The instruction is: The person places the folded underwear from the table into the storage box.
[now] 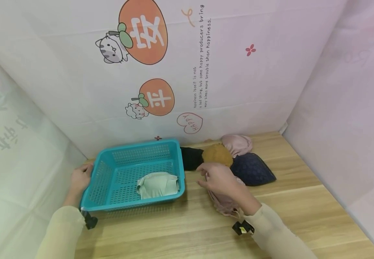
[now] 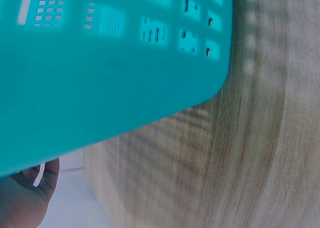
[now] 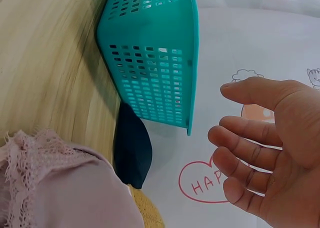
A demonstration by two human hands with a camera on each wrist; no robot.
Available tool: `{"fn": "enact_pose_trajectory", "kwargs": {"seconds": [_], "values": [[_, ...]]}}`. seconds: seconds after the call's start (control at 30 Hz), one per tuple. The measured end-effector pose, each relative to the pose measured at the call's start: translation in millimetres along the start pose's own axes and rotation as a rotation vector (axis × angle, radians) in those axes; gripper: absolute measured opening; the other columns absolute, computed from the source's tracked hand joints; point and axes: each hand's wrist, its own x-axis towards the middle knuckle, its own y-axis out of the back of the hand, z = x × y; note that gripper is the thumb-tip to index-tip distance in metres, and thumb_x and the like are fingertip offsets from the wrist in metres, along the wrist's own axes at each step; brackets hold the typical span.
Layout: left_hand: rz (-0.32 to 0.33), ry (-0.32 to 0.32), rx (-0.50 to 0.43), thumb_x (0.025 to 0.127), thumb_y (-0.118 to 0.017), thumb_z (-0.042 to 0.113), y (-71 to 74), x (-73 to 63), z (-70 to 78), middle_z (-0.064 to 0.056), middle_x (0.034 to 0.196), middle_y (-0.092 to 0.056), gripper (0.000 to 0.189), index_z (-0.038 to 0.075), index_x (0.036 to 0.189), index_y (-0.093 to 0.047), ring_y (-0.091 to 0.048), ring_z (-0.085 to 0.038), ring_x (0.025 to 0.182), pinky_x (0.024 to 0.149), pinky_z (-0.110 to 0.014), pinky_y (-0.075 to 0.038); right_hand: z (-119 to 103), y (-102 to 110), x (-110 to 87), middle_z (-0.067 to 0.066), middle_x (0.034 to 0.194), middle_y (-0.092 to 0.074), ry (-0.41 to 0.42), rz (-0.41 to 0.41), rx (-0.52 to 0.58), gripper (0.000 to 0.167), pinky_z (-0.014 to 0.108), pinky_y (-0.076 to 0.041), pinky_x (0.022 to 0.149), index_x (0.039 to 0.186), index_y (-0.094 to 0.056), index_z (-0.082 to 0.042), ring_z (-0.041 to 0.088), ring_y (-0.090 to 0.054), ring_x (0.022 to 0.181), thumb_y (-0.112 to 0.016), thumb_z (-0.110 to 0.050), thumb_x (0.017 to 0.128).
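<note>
My left hand (image 1: 82,176) grips the left rim of a teal plastic basket (image 1: 107,178) in the head view. In the left wrist view, the basket wall (image 2: 100,78) hides part of that hand (image 2: 25,198). A folded mint-green fabric piece (image 1: 157,184) lies in the basket's front right corner. Right of the basket, my right hand (image 1: 220,178) hovers over a mauve garment with lace trim (image 1: 224,203), which it partly covers. The right wrist view shows this hand (image 3: 275,153) with fingers loosely bent and nothing in them, above the lace-trimmed garment (image 3: 80,193).
Behind the right hand lie a black fabric piece (image 1: 191,158), a mustard one (image 1: 217,154), a pale pink one (image 1: 237,144) and a navy one (image 1: 253,169). A printed white cloth (image 1: 238,79) covers the wall behind the wooden table (image 1: 187,230); white cloth hangs at both sides.
</note>
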Motion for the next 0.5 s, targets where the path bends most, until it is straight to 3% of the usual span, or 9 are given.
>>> {"fn": "enact_pose_trajectory", "kwargs": {"seconds": [0.2, 0.5], "values": [[-0.003, 0.014, -0.007, 0.11, -0.032, 0.034, -1.8, 0.8, -0.3, -0.012, 0.093, -0.053, 0.039, 0.007, 0.09, -0.052, -0.047, -0.026, 0.082, 0.065, -0.035, -0.036, 2.8, 2.3, -3.5, -0.01, 0.091, -0.071, -0.016, -0.002, 0.012, 0.033, 0.027, -0.052, 0.067, 0.114, -0.072, -0.019, 0.011, -0.067, 0.081, -0.079, -0.035, 0.085], [0.005, -0.009, -0.003, 0.11, -0.033, 0.032, -1.2, 1.4, -0.8, -0.012, 0.092, -0.054, 0.038, 0.007, 0.091, -0.054, -0.047, -0.025, 0.08, 0.063, -0.033, -0.037, 10.7, 3.2, -8.4, -0.005, 0.098, -0.074, -0.048, -0.008, 0.038, 0.035, 0.029, -0.053, 0.068, 0.118, -0.071, -0.02, 0.014, -0.069, 0.088, -0.077, -0.033, 0.086]]}}
